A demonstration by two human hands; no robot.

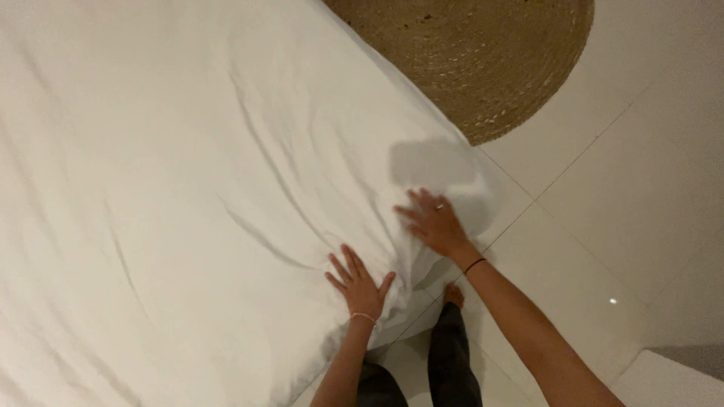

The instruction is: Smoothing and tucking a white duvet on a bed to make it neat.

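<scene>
A white bed sheet (166, 196) covers the bed and fills most of the head view, with long creases running across it. My left hand (357, 285) lies flat on the sheet near the bed's edge, fingers spread, a thin bracelet at the wrist. My right hand (433, 222) presses on the sheet's corner a little farther right, fingers apart, a ring on one finger and a dark band on the wrist. Neither hand grips anything.
A round woven straw rug (483, 60) lies on the pale tiled floor (641, 188) beyond the bed's corner. My bare foot (452, 294) and dark trouser legs stand on the tiles beside the bed edge.
</scene>
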